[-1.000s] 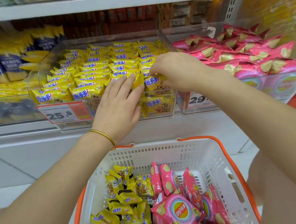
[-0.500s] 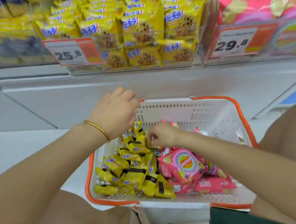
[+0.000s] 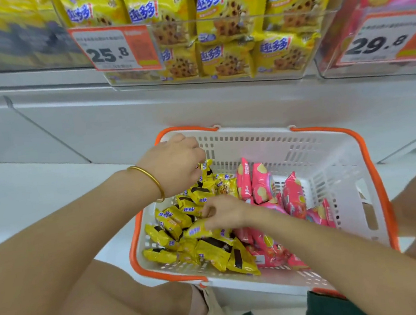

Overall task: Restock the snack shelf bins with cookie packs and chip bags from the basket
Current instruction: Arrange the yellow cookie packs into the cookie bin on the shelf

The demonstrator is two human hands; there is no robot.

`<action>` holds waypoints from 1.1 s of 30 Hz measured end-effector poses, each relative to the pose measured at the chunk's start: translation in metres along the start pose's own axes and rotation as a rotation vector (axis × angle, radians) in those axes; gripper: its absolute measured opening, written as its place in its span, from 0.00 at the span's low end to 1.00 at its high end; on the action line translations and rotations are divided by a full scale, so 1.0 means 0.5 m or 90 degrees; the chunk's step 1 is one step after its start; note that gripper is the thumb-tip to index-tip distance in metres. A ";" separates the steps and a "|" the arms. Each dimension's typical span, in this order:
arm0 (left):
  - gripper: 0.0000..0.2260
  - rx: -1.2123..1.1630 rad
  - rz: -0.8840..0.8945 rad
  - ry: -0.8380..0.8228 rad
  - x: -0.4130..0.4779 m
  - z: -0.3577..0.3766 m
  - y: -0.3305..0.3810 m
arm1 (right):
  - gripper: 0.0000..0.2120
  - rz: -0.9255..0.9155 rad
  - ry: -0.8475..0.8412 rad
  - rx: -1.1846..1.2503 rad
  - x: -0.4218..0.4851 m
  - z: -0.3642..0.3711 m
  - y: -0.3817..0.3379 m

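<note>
left grip (image 3: 174, 166): pinching raised cookie pack (image 3: 206, 169), basket (image 3: 265, 151) far-left corner | right grip (image 3: 223, 212): clasping flat cookie pack (image 3: 196, 230), basket left side

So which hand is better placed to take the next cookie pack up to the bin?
Left. The left hand pinches a yellow cookie pack held above the pile, nearest the cookie bin. The right hand is low in that pile, grip unclear.

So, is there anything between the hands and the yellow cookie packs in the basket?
Nothing visible does. The left hand pinches one yellow cookie pack by the basket far wall; the right hand grips a second cookie pack in the pile.
</note>
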State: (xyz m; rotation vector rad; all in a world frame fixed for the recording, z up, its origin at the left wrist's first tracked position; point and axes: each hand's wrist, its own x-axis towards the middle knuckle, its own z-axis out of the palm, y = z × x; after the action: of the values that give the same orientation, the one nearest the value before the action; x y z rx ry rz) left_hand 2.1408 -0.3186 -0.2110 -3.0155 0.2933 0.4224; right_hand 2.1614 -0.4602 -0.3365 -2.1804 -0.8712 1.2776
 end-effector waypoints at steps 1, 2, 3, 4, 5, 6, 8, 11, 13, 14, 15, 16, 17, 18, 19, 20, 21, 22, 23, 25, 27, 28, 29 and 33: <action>0.15 -0.045 -0.004 -0.027 0.005 -0.004 0.004 | 0.07 0.035 -0.013 0.163 -0.013 -0.032 0.001; 0.15 -0.098 -0.008 -0.054 0.010 -0.007 0.007 | 0.05 0.069 -0.039 0.313 -0.027 -0.065 0.004; 0.16 -0.150 -0.010 -0.083 0.014 -0.013 0.011 | 0.05 0.089 -0.064 0.433 -0.043 -0.098 0.009; 0.17 -0.199 -0.012 -0.116 0.017 -0.018 0.015 | 0.06 0.097 -0.077 0.510 -0.058 -0.128 0.016; 0.17 -0.243 -0.013 -0.144 0.021 -0.023 0.020 | 0.08 0.095 -0.089 0.558 -0.074 -0.155 0.023; 0.18 -0.282 -0.012 -0.159 0.023 -0.029 0.025 | 0.11 0.085 -0.106 0.587 -0.089 -0.178 0.027; 0.18 -0.337 -0.006 -0.142 0.033 -0.041 0.037 | 0.14 0.057 -0.130 0.620 -0.122 -0.213 0.029; 0.13 -0.362 0.004 -0.054 0.056 -0.062 0.056 | 0.16 0.015 -0.136 0.617 -0.166 -0.243 0.019; 0.08 -0.388 0.015 -0.015 0.072 -0.084 0.068 | 0.16 -0.007 -0.096 0.622 -0.193 -0.264 0.019; 0.07 -0.407 0.019 -0.005 0.078 -0.096 0.074 | 0.15 -0.015 -0.064 0.628 -0.208 -0.274 0.019; 0.06 -0.421 0.022 0.004 0.084 -0.109 0.081 | 0.15 -0.022 -0.025 0.634 -0.225 -0.283 0.017; 0.06 -0.421 0.025 0.019 0.088 -0.121 0.088 | 0.16 -0.034 0.026 0.622 -0.241 -0.292 0.017; 0.07 -0.417 0.026 0.032 0.093 -0.132 0.094 | 0.16 -0.053 0.082 0.591 -0.257 -0.298 0.015; 0.08 -0.420 0.022 0.045 0.098 -0.141 0.100 | 0.14 -0.076 0.142 0.545 -0.271 -0.303 0.013; 0.09 -0.439 0.017 0.051 0.101 -0.149 0.105 | 0.11 -0.098 0.193 0.506 -0.284 -0.306 0.011; 0.09 -0.466 0.015 0.055 0.104 -0.156 0.109 | 0.09 -0.113 0.237 0.481 -0.293 -0.309 0.012; 0.08 -0.491 0.015 0.059 0.105 -0.165 0.114 | 0.09 -0.118 0.269 0.468 -0.299 -0.313 0.012; 0.06 -0.518 0.014 0.066 0.106 -0.171 0.118 | 0.10 -0.119 0.293 0.457 -0.304 -0.317 0.011; 0.05 -0.550 0.009 0.079 0.106 -0.178 0.121 | 0.10 -0.119 0.310 0.448 -0.311 -0.323 0.007; 0.05 -0.626 -0.008 0.117 0.102 -0.190 0.123 | 0.10 -0.127 0.326 0.437 -0.321 -0.336 -0.004; 0.04 -0.679 -0.018 0.166 0.096 -0.200 0.120 | 0.11 -0.145 0.327 0.425 -0.330 -0.350 -0.021; 0.04 -0.703 -0.019 0.194 0.093 -0.204 0.116 | 0.12 -0.153 0.325 0.411 -0.335 -0.357 -0.033; 0.03 -0.725 -0.020 0.224 0.089 -0.208 0.112 | 0.12 -0.158 0.325 0.389 -0.339 -0.362 -0.048; 0.09 -0.761 -0.046 0.385 0.069 -0.233 0.087 | 0.12 -0.196 0.368 0.329 -0.350 -0.385 -0.129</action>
State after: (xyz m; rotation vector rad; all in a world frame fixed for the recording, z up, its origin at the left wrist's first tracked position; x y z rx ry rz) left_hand 2.1954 -0.3796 -0.1115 -4.2291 -0.1135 -0.5892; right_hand 2.2491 -0.5554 -0.1016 -1.7608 -0.5330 0.5804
